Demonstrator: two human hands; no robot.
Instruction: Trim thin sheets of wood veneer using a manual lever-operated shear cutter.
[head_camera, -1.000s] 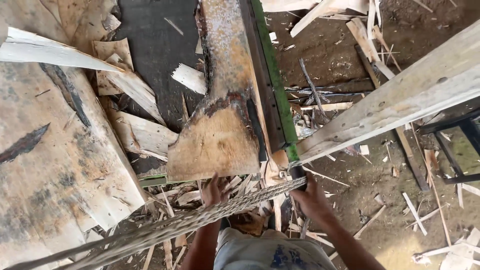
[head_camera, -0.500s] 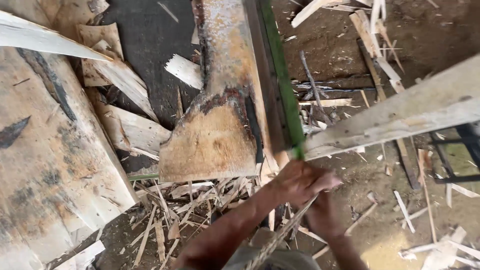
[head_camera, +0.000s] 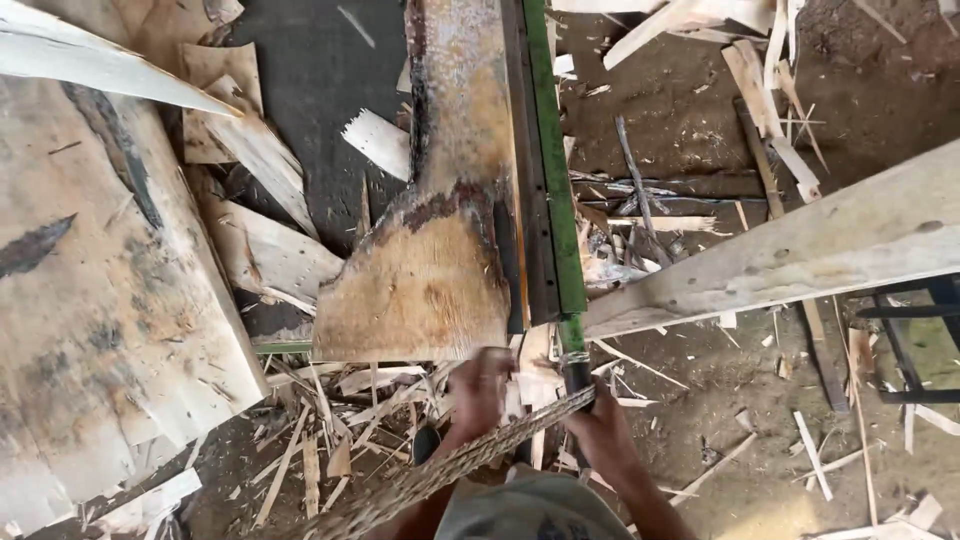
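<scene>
Hands (head_camera: 480, 395) parted again; rough strip (head_camera: 440, 475) hides right wrist.

Soft, even daylight, weak shadows; sharp centre, slight blur at the edges.

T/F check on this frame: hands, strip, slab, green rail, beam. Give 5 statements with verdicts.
1. Both hands grip a long rough strip that runs diagonally across the bottom of the view. True; left hand, right hand.
2. The wood slab lies right of the green rail. False: it lies left of it.
3. A pale wooden beam crosses the right side at a slant. True.
4. The ground is swept clean. False: wood scraps and splinters litter it.
5. The right hand holds a hammer. False: it is on the strip, no hammer shows.
</scene>
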